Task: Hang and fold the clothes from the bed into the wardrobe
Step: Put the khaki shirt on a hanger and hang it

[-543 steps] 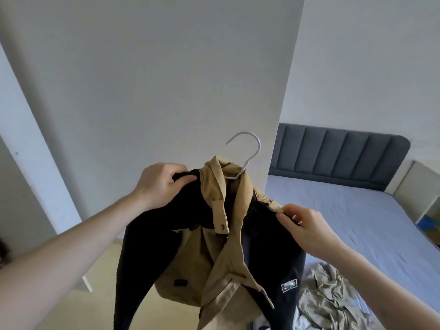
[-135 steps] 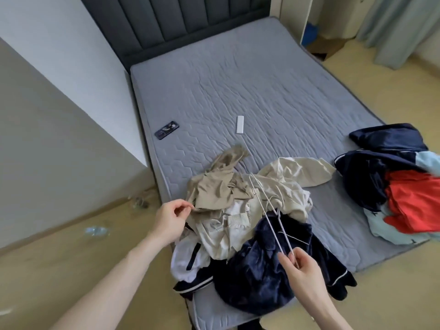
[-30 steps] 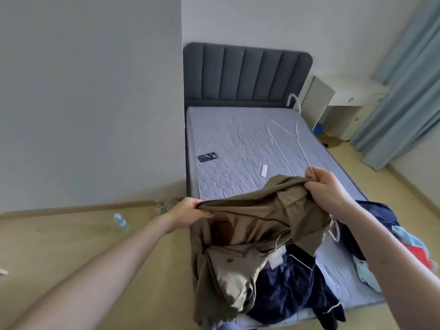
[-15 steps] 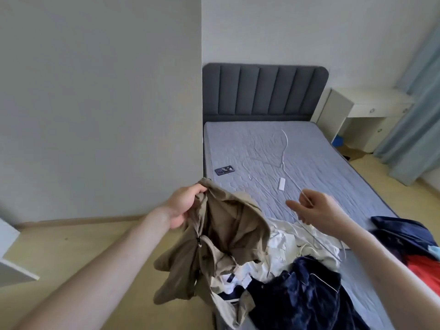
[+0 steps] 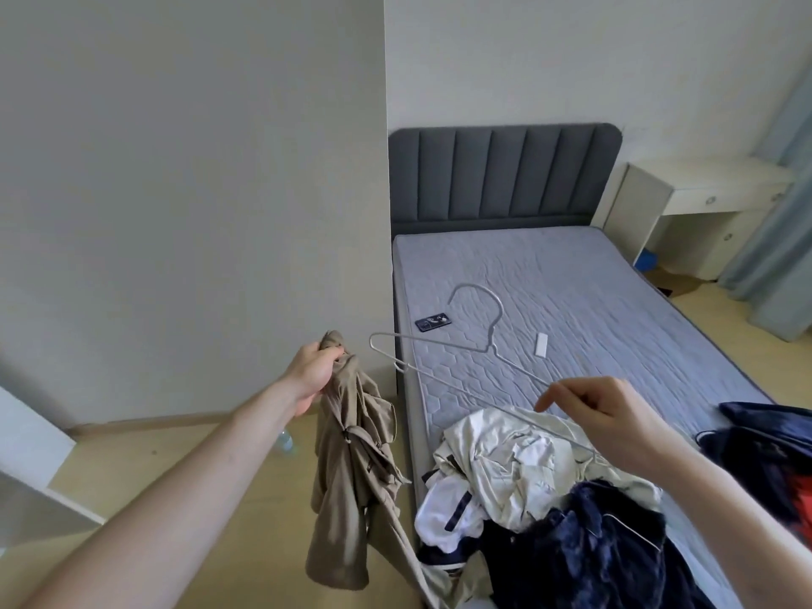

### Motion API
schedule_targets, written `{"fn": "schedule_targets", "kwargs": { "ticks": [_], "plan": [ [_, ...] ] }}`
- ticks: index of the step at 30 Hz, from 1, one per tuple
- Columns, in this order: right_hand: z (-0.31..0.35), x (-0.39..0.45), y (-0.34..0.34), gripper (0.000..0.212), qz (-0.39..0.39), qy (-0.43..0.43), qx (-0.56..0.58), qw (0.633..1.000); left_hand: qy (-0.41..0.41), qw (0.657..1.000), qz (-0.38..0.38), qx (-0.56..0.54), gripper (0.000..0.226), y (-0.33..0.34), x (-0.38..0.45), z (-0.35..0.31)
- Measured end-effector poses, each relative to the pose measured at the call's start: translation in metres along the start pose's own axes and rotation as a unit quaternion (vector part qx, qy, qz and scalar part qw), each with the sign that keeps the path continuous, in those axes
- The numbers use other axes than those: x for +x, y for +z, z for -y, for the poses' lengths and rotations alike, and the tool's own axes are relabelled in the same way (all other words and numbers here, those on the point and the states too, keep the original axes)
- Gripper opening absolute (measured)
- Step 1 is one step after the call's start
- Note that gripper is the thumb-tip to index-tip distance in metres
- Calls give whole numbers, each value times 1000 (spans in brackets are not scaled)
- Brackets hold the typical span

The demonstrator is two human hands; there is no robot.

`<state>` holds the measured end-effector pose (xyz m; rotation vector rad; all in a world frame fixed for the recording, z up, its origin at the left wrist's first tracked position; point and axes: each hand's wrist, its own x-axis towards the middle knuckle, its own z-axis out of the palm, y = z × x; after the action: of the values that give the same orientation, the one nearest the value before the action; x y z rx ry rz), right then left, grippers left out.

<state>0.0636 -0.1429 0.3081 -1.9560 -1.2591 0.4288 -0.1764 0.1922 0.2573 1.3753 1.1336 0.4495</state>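
My left hand grips a bunched tan garment by its top, and it hangs down over the floor left of the bed. My right hand pinches a white wire hanger at one end, holding it in the air above the mattress with its hook pointing up. Below my right hand a pile lies on the bed's near corner: a cream garment and a dark navy fuzzy garment. More dark and red clothes lie at the right edge.
The grey mattress carries a phone and a small white remote. A dark padded headboard stands behind. A white desk and blue curtain are at the right. A white panel stands at the left.
My left hand has swung the tan garment left, off the pile, letting it hang free. My right hand has lifted the hanger up into the air and turned it sideways.
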Motion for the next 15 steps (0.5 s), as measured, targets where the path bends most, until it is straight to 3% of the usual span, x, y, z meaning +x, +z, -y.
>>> {"fn": "schedule_targets", "kwargs": {
  "ticks": [7,15],
  "plan": [
    [-5,-3,9,36,19,16,-18,1000,103,986,-37,122,14,2,-7,-15],
    [-2,-2,46,37,38,13,-12,999,186,971,47,140,21,28,-44,-49]
  ]
}}
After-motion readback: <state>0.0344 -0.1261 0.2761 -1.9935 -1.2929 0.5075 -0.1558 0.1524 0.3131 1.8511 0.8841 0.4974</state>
